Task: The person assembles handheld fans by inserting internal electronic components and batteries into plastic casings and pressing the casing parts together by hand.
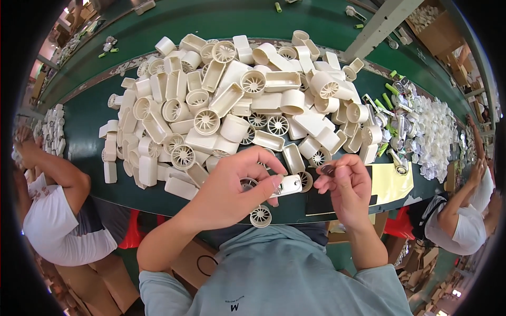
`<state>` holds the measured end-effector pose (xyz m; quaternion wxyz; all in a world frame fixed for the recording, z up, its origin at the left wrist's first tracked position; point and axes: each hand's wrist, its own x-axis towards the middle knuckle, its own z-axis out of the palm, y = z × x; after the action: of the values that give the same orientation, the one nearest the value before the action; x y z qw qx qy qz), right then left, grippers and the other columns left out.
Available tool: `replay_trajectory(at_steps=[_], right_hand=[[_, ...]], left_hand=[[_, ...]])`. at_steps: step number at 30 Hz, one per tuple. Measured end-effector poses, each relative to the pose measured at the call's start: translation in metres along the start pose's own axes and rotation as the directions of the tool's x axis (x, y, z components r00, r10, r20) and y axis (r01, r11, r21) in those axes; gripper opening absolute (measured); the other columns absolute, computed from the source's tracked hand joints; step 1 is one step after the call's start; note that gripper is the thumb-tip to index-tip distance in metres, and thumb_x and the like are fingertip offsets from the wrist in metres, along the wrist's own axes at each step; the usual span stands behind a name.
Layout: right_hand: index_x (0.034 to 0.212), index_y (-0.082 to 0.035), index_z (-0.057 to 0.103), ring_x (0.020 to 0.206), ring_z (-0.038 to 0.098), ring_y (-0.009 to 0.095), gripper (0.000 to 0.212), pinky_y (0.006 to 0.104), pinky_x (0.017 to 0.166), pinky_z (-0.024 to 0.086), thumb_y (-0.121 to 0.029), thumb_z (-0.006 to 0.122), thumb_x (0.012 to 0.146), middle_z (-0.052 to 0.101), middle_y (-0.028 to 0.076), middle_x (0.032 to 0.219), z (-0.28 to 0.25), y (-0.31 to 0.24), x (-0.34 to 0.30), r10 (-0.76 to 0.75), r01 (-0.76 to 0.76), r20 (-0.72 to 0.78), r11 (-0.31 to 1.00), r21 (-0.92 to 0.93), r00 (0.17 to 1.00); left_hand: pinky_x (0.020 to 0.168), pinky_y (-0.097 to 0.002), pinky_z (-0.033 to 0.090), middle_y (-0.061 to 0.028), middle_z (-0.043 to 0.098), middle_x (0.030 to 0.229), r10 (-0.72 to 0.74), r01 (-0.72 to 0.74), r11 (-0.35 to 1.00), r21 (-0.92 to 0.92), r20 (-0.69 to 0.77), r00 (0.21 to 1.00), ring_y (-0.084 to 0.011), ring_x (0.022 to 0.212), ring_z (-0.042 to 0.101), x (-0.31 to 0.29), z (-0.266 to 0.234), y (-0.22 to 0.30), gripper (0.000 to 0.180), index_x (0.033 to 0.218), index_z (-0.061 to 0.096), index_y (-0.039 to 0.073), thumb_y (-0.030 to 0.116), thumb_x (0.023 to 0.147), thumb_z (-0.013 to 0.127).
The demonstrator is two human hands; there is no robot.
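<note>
My left hand is closed around a white-cream plastic housing, its narrow end sticking out to the right past my fingertips. The fingers hide much of this part. My right hand pinches a small dark piece between thumb and fingers, just right of the housing and apart from it; its kind is too small to make out. Below my left hand, at the table's near edge, is a cream ring with a spoked grille. A large heap of cream fan housings with round spoked ends lies beyond both hands.
A black mat and a yellow sheet lie by my right hand. Farther right are green cylinders and a pile of translucent white pieces. Other people sit at left and right. A post stands behind the heap.
</note>
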<state>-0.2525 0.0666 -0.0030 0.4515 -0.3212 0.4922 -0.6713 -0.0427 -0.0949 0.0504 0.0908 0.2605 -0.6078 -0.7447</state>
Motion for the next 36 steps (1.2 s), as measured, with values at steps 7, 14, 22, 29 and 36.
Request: replay_trajectory(at_steps=[7,14,22,29,36], right_hand=[[0.098,-0.001,0.057,0.08,0.052,0.017,0.013,0.0308,0.069,0.044,-0.011,0.049,0.094,0.054,0.01,0.098,0.005,-0.008,-0.001,0.221,-0.282,0.177,0.798,0.533,0.959],[0.106,-0.003,0.073,0.066,0.05,0.011,0.034,0.0251,0.056,0.041,-0.005,0.088,0.076,0.057,0.003,0.084,0.045,-0.034,0.012,-0.267,0.384,0.281,0.728,-0.568,0.922],[0.1,-0.005,0.075,0.075,0.061,0.015,0.025,0.0279,0.061,0.049,-0.005,0.087,0.078,0.059,0.005,0.089,0.052,-0.028,0.018,-0.17,0.365,0.356,0.71,-0.603,0.919],[0.106,-0.004,0.074,0.078,0.061,0.013,0.021,0.0272,0.062,0.049,-0.004,0.082,0.086,0.059,0.005,0.095,0.045,-0.043,0.026,0.083,0.187,0.424,0.809,-0.557,0.902],[0.107,-0.004,0.075,0.077,0.057,0.007,0.02,0.0231,0.06,0.046,-0.003,0.08,0.088,0.059,0.003,0.096,0.045,-0.047,0.026,0.15,0.095,0.382,0.828,-0.552,0.912]], left_hand=[[0.068,-0.0241,0.055,-0.0067,0.072,0.086,-0.034,0.034,0.999,-0.004,-0.016,0.999,-0.0113,0.077,0.071,0.001,0.005,-0.01,0.015,0.114,0.058,-0.001,0.004,0.101,0.063],[0.069,-0.0215,0.05,-0.004,0.072,0.088,-0.008,0.008,1.0,0.012,-0.026,1.0,-0.0054,0.081,0.065,-0.002,0.008,-0.003,0.016,0.116,0.057,-0.001,0.003,0.101,0.061],[0.069,-0.0215,0.045,-0.0033,0.071,0.086,0.033,-0.028,0.995,0.097,-0.049,0.998,-0.0035,0.08,0.06,-0.01,0.013,-0.005,0.019,0.121,0.055,0.0,0.002,0.102,0.055],[0.069,-0.021,0.042,-0.0038,0.07,0.086,0.001,0.0,0.994,0.105,-0.01,1.0,-0.0028,0.079,0.057,-0.014,0.009,0.003,0.021,0.122,0.053,-0.001,-0.001,0.101,0.05],[0.068,-0.0207,0.043,-0.0046,0.071,0.088,0.01,-0.012,0.994,0.109,0.023,1.0,-0.0025,0.081,0.058,-0.012,0.009,0.003,0.021,0.123,0.052,-0.001,0.0,0.101,0.049]])
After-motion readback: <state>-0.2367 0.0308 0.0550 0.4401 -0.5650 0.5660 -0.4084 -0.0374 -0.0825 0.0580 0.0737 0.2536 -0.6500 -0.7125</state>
